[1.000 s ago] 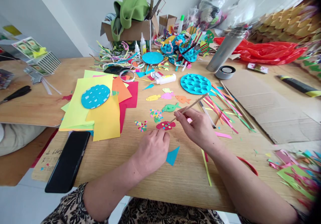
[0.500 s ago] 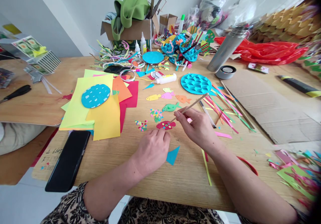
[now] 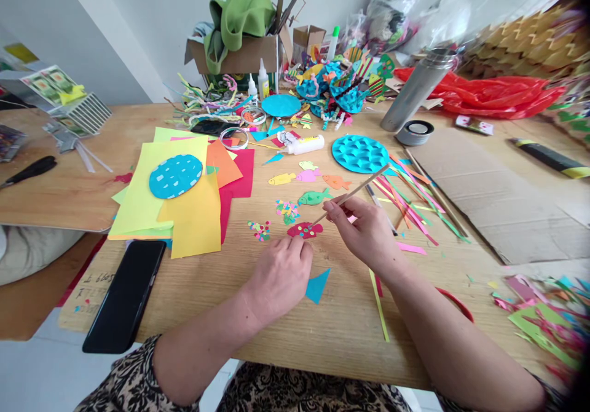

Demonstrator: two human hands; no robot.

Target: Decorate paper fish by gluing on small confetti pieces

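Note:
A small red paper fish (image 3: 304, 230) dotted with coloured bits lies on the wooden table (image 3: 207, 289). My left hand (image 3: 279, 277) rests just below it, fingertips touching its lower edge. My right hand (image 3: 364, 233) pinches a thin wooden stick (image 3: 354, 192) whose tip hovers just above the fish's right end. Two small heaps of confetti bits (image 3: 260, 230) lie to the left and above. Several finished paper fish (image 3: 313, 198) lie in a row behind.
A black phone (image 3: 124, 295) lies at the front left beside yellow, orange and red paper sheets (image 3: 193, 215) with a blue disc. A blue textured disc (image 3: 359, 154), glue bottle (image 3: 304, 146), paper strips (image 3: 410, 203), cardboard (image 3: 488, 197) and a metal flask (image 3: 417, 89) lie further back and right.
My right hand has lifted slightly and shifted right, raising the stick's tip off the red fish. My left hand has stayed put.

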